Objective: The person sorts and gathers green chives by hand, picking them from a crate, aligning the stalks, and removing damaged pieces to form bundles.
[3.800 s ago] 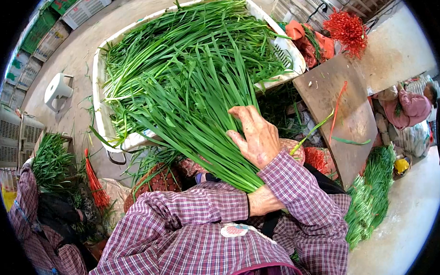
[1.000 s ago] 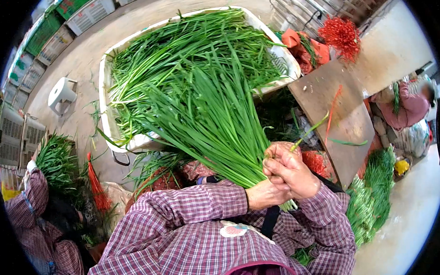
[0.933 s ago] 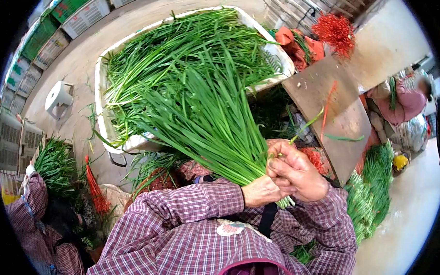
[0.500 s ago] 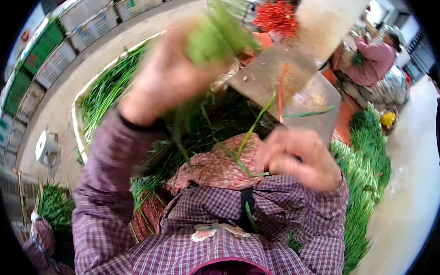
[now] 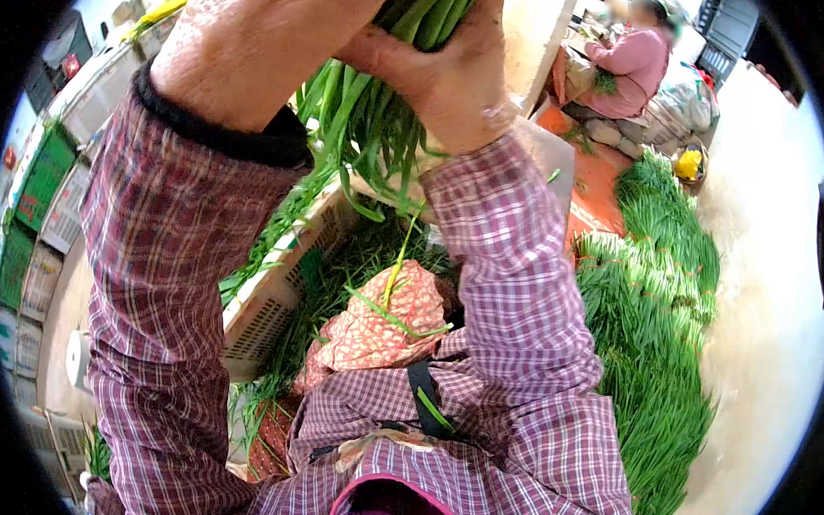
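Note:
A bunch of green Chinese chives (image 5: 371,132) hangs leaves down at the top of the view. My left hand (image 5: 278,53) is at its upper left, closed on the bunch, with fingers cut off by the frame edge. My right hand (image 5: 456,88) is wrapped round the bunch from the right, thumb across the leaves. Below, a patterned red and cream cloth (image 5: 378,322) covers my lap, with loose yellow-green stalks (image 5: 395,281) lying on it.
At left stands a pale crate (image 5: 260,326), with loose leaves beside it. Tied chive bundles (image 5: 651,340) are piled on the right. A person in pink (image 5: 632,68) sits at the back right. Green and white crates (image 5: 51,179) line the left; a white stool (image 5: 77,360) stands near them.
My right hand has risen from the lap to the bunch. My left hand still has the bunch and is now closer to the camera. The view has shifted; the red ties are out of sight.

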A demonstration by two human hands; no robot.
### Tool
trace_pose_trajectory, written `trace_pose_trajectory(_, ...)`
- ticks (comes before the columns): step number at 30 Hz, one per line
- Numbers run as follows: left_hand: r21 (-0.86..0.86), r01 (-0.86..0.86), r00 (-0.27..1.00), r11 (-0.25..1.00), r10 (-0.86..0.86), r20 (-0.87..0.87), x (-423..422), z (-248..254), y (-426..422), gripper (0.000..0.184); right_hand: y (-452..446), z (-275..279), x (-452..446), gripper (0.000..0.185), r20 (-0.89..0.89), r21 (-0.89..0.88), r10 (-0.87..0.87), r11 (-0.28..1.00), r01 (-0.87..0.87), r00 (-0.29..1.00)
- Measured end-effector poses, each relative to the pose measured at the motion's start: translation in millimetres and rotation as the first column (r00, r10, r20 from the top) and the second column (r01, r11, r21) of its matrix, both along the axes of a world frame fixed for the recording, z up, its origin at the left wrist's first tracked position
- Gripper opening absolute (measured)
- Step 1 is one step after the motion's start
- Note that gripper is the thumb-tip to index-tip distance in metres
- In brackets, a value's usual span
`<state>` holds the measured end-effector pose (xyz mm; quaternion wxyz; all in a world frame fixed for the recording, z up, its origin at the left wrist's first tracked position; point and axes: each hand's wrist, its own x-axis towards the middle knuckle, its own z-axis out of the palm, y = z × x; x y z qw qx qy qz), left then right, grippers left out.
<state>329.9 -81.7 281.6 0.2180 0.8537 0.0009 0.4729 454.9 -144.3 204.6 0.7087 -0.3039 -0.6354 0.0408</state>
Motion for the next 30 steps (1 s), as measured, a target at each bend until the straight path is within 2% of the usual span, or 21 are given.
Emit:
trace_pose_trajectory(1,-0.025,0.031,0.999,0.999,-0.031,-0.005,8.1,2.7,-3.6,0.04,2.3,-7.6,5.0,0.104,0.038,0.082,-0.23,0.97,0.227,0.972)
trace_pose_trajectory(2,-0.043,0.061,0.998,0.997,-0.061,-0.008,16.6,6.0,-7.3,0.041,7.0,-12.0,11.6,0.104,0.035,0.09,-0.241,0.967,0.237,0.97)
trace_pose_trajectory(3,-0.064,0.089,0.996,0.994,-0.09,-0.011,23.0,8.4,-11.3,0.042,9.9,-9.5,13.3,0.103,-0.035,0.192,-0.121,0.973,0.125,0.992)
trace_pose_trajectory(5,-0.1,0.142,0.99,0.985,-0.143,-0.007,35.9,13.0,-18.4,0.043,8.7,-10.1,16.9,0.093,-0.154,0.29,0.016,0.957,0.03,0.988)
trace_pose_trajectory(7,-0.13,0.19,0.981,0.973,-0.192,-0.003,47.1,16.5,-25.3,0.045,-5.8,-3.0,21.6,0.088,-0.139,0.263,0.039,0.965,-0.001,0.99)
trace_pose_trajectory(11,-0.186,0.268,0.962,0.945,-0.272,0.005,62.3,21.2,-37.0,0.049,-23.1,15.4,55.1,0.078,-0.103,0.242,-0.192,0.947,0.212,0.976)
trace_pose_trajectory(15,-0.279,0.252,0.964,0.927,-0.264,-0.007,67.9,0.4,-31.4,0.053,-49.9,33.1,103.7,0.069,-0.094,0.263,-0.443,0.853,0.451,0.892)
trace_pose_trajectory(17,-0.382,0.153,0.979,0.912,-0.191,-0.064,67.6,-38.0,-18.0,0.055,-64.0,36.6,127.9,0.064,-0.092,0.279,-0.51,0.811,0.514,0.855)
trace_pose_trajectory(19,-0.469,-0.048,0.975,0.882,-0.06,-0.213,66.3,-105.1,2.4,0.056,-72.2,30.0,150.7,0.059,-0.071,0.325,-0.489,0.813,0.484,0.869)
trace_pose_trajectory(20,-0.455,-0.167,0.948,0.875,0.015,-0.319,70.0,-165.3,30.0,0.054,-74.3,25.7,162.5,0.055,-0.055,0.355,-0.464,0.818,0.452,0.884)
trace_pose_trajectory(21,-0.302,-0.261,0.887,0.917,0.104,-0.45,61.1,-196.0,26.2,0.048,-76.1,18.7,172.4,0.047,-0.094,0.39,-0.482,0.788,0.477,0.871)
trace_pose_trajectory(22,-0.274,-0.385,0.846,0.882,0.218,-0.486,56.2,-232.9,18.7,0.046,-76.3,7.0,180.5,0.046,-0.118,0.372,-0.502,0.778,0.507,0.857)
trace_pose_trajectory(24,-0.175,-0.547,0.645,0.819,0.279,-0.712,50.6,-298.7,20.0,0.058,-83.5,-18.5,197.6,0.052,0.084,0.263,-0.75,0.652,0.711,0.656)
trace_pose_trajectory(26,-0.119,-0.623,0.506,0.773,0.282,-0.815,52.2,-329.7,11.7,0.056,-75.4,-48.8,195.8,0.057,-0.082,0.052,-0.686,0.722,0.69,0.723)
trace_pose_trajectory(28,-0.329,-0.51,0.651,0.795,0.107,-0.751,48.5,-356.7,16.4,0.05,-74.1,-74.9,188.2,0.052,-0.06,-0.161,-0.675,0.733,0.661,0.735)
trace_pose_trajectory(29,-0.556,-0.441,0.738,0.704,-0.069,-0.672,46.1,-361.9,15.6,0.039,-73.7,-86.6,184.3,0.05,-0.066,-0.252,-0.654,0.742,0.621,0.754)
trace_pose_trajectory(30,-0.578,-0.455,0.699,0.678,-0.13,-0.703,44.0,-359.1,17.2,0.029,-72.1,-93.7,180.2,0.048,-0.107,-0.309,-0.591,0.784,0.538,0.8)
